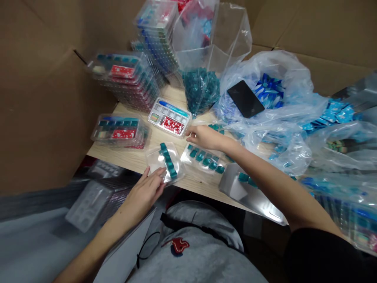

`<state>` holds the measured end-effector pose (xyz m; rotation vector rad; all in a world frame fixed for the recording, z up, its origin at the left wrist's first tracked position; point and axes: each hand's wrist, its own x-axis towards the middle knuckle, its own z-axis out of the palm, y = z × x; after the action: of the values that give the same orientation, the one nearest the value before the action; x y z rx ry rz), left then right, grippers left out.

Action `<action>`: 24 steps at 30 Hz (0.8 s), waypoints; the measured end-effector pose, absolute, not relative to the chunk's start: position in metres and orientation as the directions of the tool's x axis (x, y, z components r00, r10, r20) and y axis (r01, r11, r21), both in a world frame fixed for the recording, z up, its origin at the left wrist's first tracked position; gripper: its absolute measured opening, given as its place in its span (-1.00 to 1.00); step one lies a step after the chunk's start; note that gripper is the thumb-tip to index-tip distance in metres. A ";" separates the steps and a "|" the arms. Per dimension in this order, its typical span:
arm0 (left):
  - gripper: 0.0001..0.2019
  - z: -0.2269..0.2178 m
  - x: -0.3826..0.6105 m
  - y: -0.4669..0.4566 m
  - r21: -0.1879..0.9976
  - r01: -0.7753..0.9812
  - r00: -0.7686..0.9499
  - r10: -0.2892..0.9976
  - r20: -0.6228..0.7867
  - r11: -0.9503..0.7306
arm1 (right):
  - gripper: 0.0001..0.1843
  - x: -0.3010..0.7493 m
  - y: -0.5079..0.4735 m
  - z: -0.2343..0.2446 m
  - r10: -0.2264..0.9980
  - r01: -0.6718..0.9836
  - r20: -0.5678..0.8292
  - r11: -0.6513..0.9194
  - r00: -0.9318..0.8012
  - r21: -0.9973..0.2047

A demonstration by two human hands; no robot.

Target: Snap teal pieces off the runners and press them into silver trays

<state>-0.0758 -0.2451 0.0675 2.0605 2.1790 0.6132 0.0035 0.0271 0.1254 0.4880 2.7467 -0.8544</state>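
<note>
My left hand [146, 189] rests at the near edge of a clear plastic tray [165, 162] holding a row of teal blocks, fingers stretched out and touching its rim. My right hand [203, 137] reaches across the wooden table [129, 157], fingers curled in a pinch beside a filled tray [170, 116] with a blue pen and a red packet; what it pinches is too small to make out. Between the hands lies another clear tray [204, 158] with two rows of teal blocks.
Stacks of filled trays [126, 80] stand at the back left, one more [120, 130] lies nearer. A clear bag of teal blocks [202, 88] and blue-filled plastic bags [273, 102] with a black phone [245, 98] crowd the right. Cardboard walls [35, 110] surround the table. Empty trays [88, 202] lie low at left.
</note>
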 end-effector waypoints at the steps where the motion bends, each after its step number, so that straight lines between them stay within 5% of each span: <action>1: -0.89 0.071 -0.078 -0.243 0.291 0.957 -0.074 0.952 0.298 -0.017 | -0.72 0.003 0.027 0.125 0.239 0.373 -0.307 0.768 -0.921 -0.521; 4: -0.90 0.081 -0.088 -0.240 0.169 0.982 -0.002 0.891 0.455 -0.084 | -0.70 0.002 0.026 0.121 0.212 0.361 -0.313 0.743 -0.926 -0.563; 7: -0.90 0.094 -0.101 -0.241 0.176 0.982 -0.025 0.882 0.471 -0.066 | -0.58 -0.001 0.020 0.112 0.163 0.335 -0.321 0.721 -0.933 -0.607; 12: -0.91 0.118 -0.112 -0.230 0.470 0.878 -0.355 0.779 0.517 0.088 | -0.31 -0.017 0.007 0.093 0.069 0.181 -0.171 0.535 -0.983 -0.825; 15: -0.93 0.121 -0.128 -0.197 0.752 0.659 -0.628 0.540 0.561 -0.015 | -0.58 -0.031 0.015 0.092 0.179 0.187 -0.136 0.312 -0.974 -0.932; 18: -0.92 0.107 -0.162 -0.151 0.912 0.399 -0.815 0.491 0.308 0.091 | -0.76 -0.040 0.033 0.096 0.398 0.326 -0.245 0.148 -0.884 -0.934; 24: -0.92 0.055 -0.213 -0.094 0.851 0.359 -0.832 0.544 0.107 0.382 | -0.76 -0.045 0.055 0.091 0.600 0.484 -0.266 0.234 -0.754 -0.843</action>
<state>-0.2133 -0.0942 0.0553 0.8101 2.4479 1.4346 -0.0452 0.0551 0.0913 1.1274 2.5541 -1.6729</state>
